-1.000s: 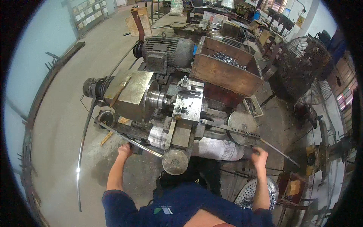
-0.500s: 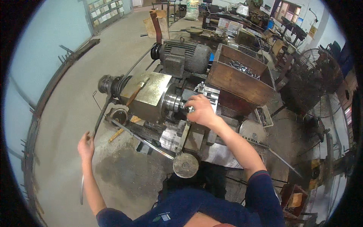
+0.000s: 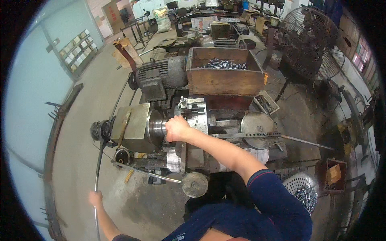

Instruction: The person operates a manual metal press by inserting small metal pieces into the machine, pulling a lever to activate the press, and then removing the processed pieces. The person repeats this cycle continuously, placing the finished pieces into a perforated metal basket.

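My left hand (image 3: 95, 198) is closed round a long metal lever (image 3: 97, 176) that runs down from the left end of a small lathe. My right hand (image 3: 177, 128) reaches across to the lathe's spindle chuck (image 3: 157, 127), its fingers curled at the chuck's nose. Whatever those fingers grip is hidden behind the hand. Left of the chuck stands the boxy headstock (image 3: 134, 124), with a wooden-handled tool (image 3: 125, 122) lying on its top plate. Just beyond my right hand is the cross slide with its tool post (image 3: 183, 102).
Behind the lathe are an electric motor (image 3: 161, 76) and a wooden box (image 3: 225, 82) holding many small shiny metal parts. A round-ended handle (image 3: 194, 184) juts toward me. At the right lie a perforated basket (image 3: 290, 183) of metal parts and a large fan (image 3: 309, 44).
My left hand, earlier open beside the lever, is now lower and closed round it. My right hand stays at the chuck; the shiny metal piece at its fingers is now hidden. The view has turned right.
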Tool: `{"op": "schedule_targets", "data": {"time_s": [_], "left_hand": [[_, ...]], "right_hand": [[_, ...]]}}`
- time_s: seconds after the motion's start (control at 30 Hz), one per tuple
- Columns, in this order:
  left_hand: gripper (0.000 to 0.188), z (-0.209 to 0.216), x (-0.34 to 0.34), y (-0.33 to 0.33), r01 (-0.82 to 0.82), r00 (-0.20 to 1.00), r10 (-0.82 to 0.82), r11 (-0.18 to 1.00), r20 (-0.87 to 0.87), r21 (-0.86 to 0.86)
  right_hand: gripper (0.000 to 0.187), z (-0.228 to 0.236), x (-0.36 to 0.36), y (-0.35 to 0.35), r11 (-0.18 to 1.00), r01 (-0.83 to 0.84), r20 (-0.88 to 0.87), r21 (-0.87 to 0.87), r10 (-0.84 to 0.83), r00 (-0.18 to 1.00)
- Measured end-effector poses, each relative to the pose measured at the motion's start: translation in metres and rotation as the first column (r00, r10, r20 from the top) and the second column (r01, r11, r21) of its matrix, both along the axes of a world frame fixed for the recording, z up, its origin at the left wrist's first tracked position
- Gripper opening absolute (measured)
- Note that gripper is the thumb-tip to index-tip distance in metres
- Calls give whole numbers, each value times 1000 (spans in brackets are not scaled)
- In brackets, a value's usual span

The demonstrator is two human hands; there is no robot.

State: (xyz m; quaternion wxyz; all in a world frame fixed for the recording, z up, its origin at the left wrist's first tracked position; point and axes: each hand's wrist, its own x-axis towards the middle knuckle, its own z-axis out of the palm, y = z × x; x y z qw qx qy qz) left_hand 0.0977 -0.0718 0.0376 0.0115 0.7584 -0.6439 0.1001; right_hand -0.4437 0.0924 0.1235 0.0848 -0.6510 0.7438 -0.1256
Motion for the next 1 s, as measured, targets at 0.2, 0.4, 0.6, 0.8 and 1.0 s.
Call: {"op": "schedule_targets", "data": {"time_s": [0.2,0.4,0.6,0.8,1.0], "left_hand": [[27,8,-63,88,57,965,-62,998,-253,-29],[33,-7,-87,128,97,955,-104,994,-278,-39],[23,36,-95,110,356,747,-90,891,-659,282],[29,11,-86,70,577,112,135,797,-984,175],[37,4,-91,64,567,126,57,815,-990,119]], "right_hand": [[28,-2,-6,4,1000,-12,-5,-9,12,1000],[28,9,2,8,999,-18,-67,31,20,998],[26,25,-22,25,999,23,-228,44,-13,974],[27,73,-137,53,952,132,-332,-277,-224,916],[53,73,-170,99,769,310,-98,-559,-432,896]]}}
